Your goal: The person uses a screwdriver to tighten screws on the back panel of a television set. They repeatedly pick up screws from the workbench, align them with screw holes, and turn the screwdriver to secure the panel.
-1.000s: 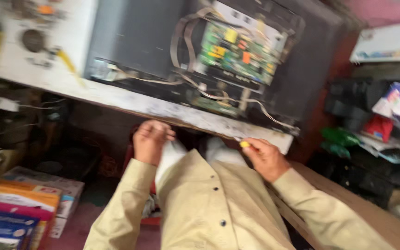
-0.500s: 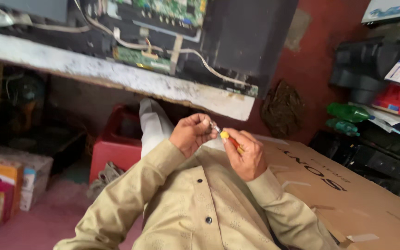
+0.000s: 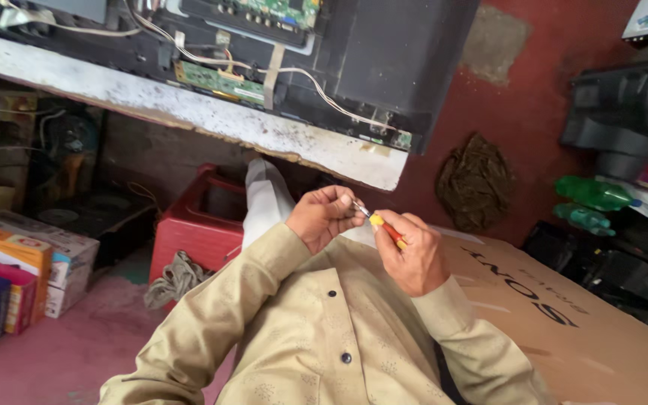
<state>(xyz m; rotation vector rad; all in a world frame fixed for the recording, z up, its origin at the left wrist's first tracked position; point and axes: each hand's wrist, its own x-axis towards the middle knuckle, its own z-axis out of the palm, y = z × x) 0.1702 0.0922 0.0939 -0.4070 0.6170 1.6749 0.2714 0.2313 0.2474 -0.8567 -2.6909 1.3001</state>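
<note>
Since a moment ago our view has slid down and left, so the open television back (image 3: 384, 67) now sits higher and the red crate (image 3: 200, 225) under the tabletop (image 3: 189, 112) shows more fully; our hands have stayed together in front of our chest. Our right hand (image 3: 410, 255) wraps its grip around a small screwdriver (image 3: 384, 227) with a yellow and orange handle, and the metal tip points toward our left hand (image 3: 326, 217). The left grip is pressed together, pinching the tip end (whether something tiny sits between the fingers we cannot tell). The screwdriver hangs in the air just below the tabletop's chipped white edge, well apart from the green circuit board (image 3: 219, 81) and its pale wires (image 3: 316, 90). A brown cardboard box (image 3: 564, 322) lies flat beside our right sleeve. A grey rag (image 3: 178, 276) lies at the crate's foot, coloured cartons (image 3: 9, 277) stand at far left, and two green bottles (image 3: 590, 202) lie at the right by a crumpled brown cloth (image 3: 475, 180) against the red wall.
</note>
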